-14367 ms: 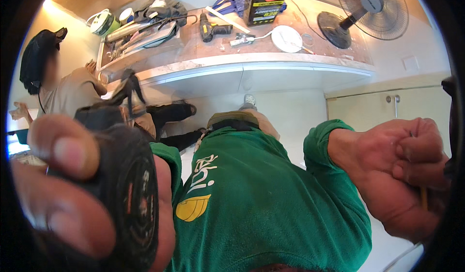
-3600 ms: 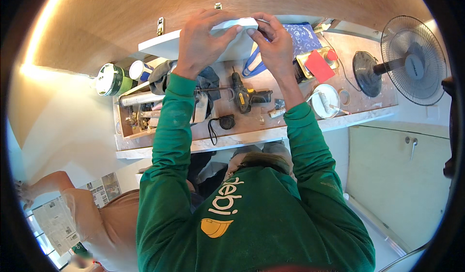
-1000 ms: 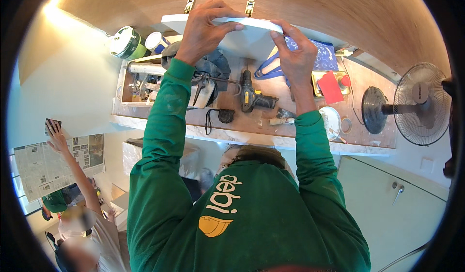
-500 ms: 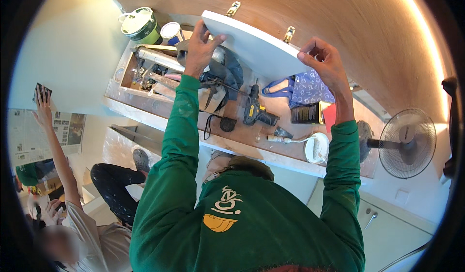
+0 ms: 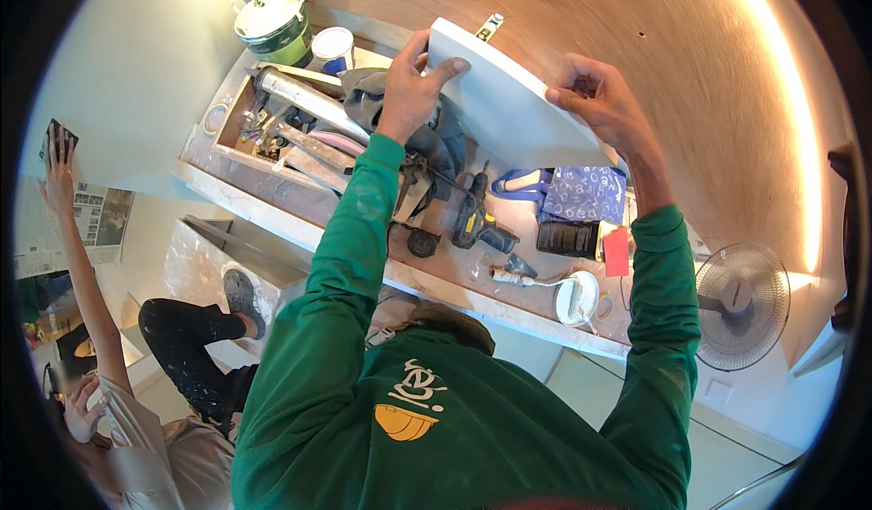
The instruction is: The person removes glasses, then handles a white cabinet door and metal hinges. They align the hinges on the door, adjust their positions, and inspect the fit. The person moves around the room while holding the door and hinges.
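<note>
A white board (image 5: 518, 106) with a curved-looking edge is held up in front of the wood wall. My left hand (image 5: 413, 92) grips its left end, thumb on the near face and fingers behind. My right hand (image 5: 599, 101) pinches its top edge farther right, with the fingers curled. A metal hinge (image 5: 490, 27) sits on the wood wall just beyond the board. Below the board, a yellow-and-black power drill (image 5: 477, 219) lies on the counter beside a blue patterned bag (image 5: 584, 194).
On the counter (image 5: 418, 274) are a wooden tool tray (image 5: 238, 151), a green bucket (image 5: 272, 29), a white tub (image 5: 334, 49), a tape measure (image 5: 422, 242), a dark can (image 5: 568, 239) and a paint roller (image 5: 513, 277). A fan (image 5: 743, 303) stands right; a co-worker (image 5: 145, 419) wipes the left wall.
The view has shifted, and the board with both hands sits farther right in it, tilted more steeply. One of two hinges no longer shows. The co-worker's raised hand has moved slightly.
</note>
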A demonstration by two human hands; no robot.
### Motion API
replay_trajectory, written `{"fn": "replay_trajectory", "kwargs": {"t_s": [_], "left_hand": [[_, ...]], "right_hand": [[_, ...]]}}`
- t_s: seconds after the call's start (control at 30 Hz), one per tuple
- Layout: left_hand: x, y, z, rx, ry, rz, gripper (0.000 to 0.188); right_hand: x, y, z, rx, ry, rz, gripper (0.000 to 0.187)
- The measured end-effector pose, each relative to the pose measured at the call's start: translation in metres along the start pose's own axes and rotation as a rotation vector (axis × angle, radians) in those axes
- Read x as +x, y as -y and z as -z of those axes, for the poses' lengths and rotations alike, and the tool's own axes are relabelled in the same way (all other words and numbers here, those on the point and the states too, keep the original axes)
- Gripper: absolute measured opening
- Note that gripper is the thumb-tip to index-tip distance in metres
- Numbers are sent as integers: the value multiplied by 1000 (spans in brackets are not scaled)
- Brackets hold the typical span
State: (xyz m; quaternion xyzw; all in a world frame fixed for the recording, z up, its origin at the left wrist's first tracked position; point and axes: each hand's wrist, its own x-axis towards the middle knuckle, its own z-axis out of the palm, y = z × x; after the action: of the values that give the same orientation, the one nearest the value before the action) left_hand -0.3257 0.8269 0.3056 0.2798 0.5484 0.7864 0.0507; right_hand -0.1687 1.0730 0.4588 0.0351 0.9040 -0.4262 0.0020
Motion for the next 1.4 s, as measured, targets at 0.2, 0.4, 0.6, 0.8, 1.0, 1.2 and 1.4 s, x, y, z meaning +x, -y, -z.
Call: {"fn": "replay_trajectory", "kwargs": {"t_s": [0.2, 0.4, 0.6, 0.8, 1.0, 1.2, 1.4], "left_hand": [[-6, -1, 2, -20, -10, 5, 49], [-10, -4, 10, -75, -1, 66, 54], [-13, -6, 7, 1, 38, 14, 62], [-15, 0, 9, 8, 17, 27, 70], [-15, 11, 9, 118, -11, -52, 65], [-16, 9, 7, 83, -7, -20, 66], [-16, -5, 8, 41, -4, 27, 75]], "right_hand": [[66, 24, -42, -146, -46, 163, 31], [102, 46, -63, -104, 5, 221, 26], [120, 43, -64, -150, 175, 239, 35], [142, 35, -67, -139, 223, 318, 33], [150, 36, -82, -138, 135, 363, 33], [149, 43, -101, -297, -74, 338, 35], [147, 59, -83, 140, 147, 253, 34]]}}
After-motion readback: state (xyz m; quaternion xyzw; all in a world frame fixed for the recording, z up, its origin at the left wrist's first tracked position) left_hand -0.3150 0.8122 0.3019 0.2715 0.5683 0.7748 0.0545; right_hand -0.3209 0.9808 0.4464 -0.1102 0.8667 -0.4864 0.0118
